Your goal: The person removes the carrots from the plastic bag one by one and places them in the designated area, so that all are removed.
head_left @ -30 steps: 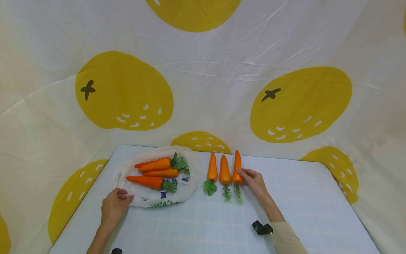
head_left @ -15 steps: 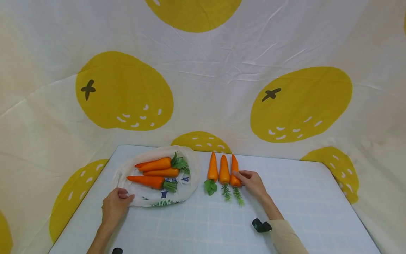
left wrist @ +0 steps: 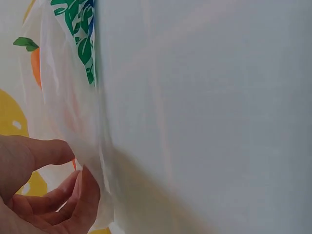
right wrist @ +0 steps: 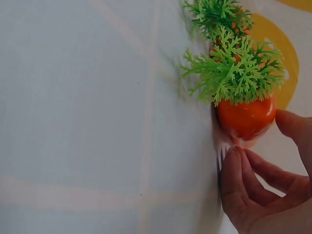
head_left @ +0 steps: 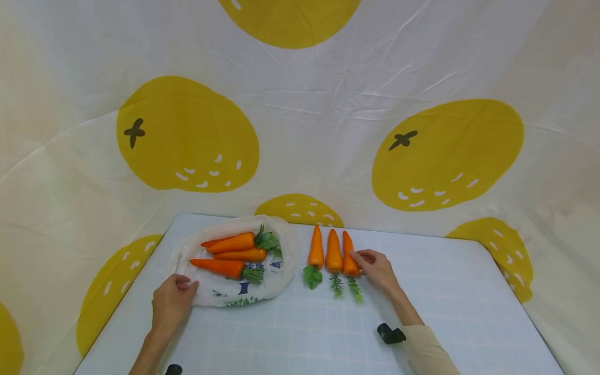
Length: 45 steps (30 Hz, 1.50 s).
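My left hand (head_left: 173, 304) pinches the near left rim of a white plastic bag (head_left: 284, 234), which lies opened out at the table's left. Between thumb and fingers, the bag's thin edge (left wrist: 92, 126) shows in the left wrist view. Several carrots (head_left: 220, 267) with green tops lie in the bag. To its right, three carrots lie in a row, tips away from me: a left one (head_left: 316, 252), a middle one (head_left: 334, 255) and a right one (head_left: 349, 258). My right hand (head_left: 377, 268) holds the right carrot near its leafy end, thumb and fingertips against its orange body (right wrist: 246, 117).
The table (head_left: 290, 338) has a pale blue checked cover. Behind it hangs a white cloth (head_left: 319, 130) printed with large yellow fruit. A small black device (head_left: 390, 334) sits at my right wrist, and part of another (head_left: 173, 370) shows at my left.
My right hand has shifted the right carrot left and slightly towards me, closer to the middle carrot. My left hand has stayed at the bag's rim.
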### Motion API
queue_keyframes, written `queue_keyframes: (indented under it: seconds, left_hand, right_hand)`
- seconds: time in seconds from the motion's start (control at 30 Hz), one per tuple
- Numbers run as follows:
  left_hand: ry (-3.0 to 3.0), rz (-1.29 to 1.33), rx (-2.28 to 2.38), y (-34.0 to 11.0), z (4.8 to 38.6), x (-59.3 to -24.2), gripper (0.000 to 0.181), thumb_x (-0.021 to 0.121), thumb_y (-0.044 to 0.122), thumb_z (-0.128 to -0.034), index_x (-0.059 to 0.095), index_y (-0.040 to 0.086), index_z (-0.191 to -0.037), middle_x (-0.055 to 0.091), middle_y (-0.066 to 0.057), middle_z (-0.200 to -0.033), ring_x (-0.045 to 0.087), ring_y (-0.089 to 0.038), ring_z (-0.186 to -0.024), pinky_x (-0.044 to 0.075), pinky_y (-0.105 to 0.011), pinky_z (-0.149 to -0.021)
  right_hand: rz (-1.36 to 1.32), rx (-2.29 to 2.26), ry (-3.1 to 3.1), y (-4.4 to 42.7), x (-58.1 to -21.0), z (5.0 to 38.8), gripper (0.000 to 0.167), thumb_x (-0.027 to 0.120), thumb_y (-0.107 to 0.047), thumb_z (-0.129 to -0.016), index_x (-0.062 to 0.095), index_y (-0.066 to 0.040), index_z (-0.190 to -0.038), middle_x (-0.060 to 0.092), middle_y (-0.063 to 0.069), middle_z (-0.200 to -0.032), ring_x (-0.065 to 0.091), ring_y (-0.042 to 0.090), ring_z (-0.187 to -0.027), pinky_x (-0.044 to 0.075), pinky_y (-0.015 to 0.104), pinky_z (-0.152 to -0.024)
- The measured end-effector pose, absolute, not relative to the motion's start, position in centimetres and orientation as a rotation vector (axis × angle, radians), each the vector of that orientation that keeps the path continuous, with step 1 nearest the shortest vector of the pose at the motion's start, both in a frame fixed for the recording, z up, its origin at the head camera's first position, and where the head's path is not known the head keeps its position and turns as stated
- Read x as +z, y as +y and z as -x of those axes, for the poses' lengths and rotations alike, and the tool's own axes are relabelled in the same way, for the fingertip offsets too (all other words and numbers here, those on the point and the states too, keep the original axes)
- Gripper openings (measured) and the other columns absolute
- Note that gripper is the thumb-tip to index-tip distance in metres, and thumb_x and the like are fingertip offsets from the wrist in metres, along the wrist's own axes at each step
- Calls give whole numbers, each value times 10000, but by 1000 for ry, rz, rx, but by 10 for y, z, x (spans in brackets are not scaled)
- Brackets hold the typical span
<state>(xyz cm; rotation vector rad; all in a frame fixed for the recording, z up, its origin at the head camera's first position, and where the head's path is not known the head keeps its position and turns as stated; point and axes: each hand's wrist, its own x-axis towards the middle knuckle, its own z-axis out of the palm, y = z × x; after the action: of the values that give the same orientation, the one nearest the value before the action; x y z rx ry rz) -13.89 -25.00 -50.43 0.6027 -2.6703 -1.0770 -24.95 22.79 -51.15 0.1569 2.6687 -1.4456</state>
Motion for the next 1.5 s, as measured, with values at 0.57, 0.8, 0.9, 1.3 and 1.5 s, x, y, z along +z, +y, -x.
queue_keyframes:
  seconds: [0.57, 0.8, 0.9, 1.3, 1.5]
  left_hand:
    - [-2597, -543, -989, -269, 160, -504, 299, 739, 119, -919, 632, -107, -1082, 660, -300, -962, 641, -413, -852, 530, -478, -728]
    - [-2635, -549, -999, -269, 162, -504, 346, 754, 155, -905, 619, -112, -1078, 654, -308, -971, 629, -416, -868, 515, -489, -742]
    - [-2646, -559, -998, -269, 164, -504, 321, 749, 119, -899, 617, -114, -1075, 653, -306, -967, 626, -410, -853, 528, -494, -737]
    - [-2659, -667, -1029, -267, 171, -504, 219, 686, 41, -914, 621, -108, -1060, 648, -305, -968, 617, -406, -832, 568, -503, -726]
    - [-2652, -670, -1035, -267, 171, -504, 208, 686, 38, -914, 628, -107, -1052, 652, -297, -951, 619, -400, -824, 566, -488, -708]
  right_hand:
    - [-86, -1456, 2830, 221, -505, 253, 433, 689, -304, -997, 644, -4, -1305, 686, 165, -1205, 631, 311, -1091, 536, 454, -991]
    - [89, -1596, 2875, 202, -492, 254, 333, 702, -205, -987, 679, 5, -1245, 711, 140, -1137, 654, 290, -1039, 553, 435, -957]
    - [162, -1661, 2849, 192, -487, 255, 327, 718, -210, -979, 692, -10, -1236, 719, 123, -1130, 665, 275, -1029, 555, 415, -953]
    - [420, -1793, 2731, 148, -474, 253, 284, 722, -133, -969, 697, -10, -1224, 715, 124, -1102, 662, 286, -1025, 549, 390, -926]
    - [540, -1845, 2686, 126, -473, 255, 281, 719, -114, -968, 694, 19, -1214, 715, 140, -1104, 666, 296, -1015, 556, 426, -913]
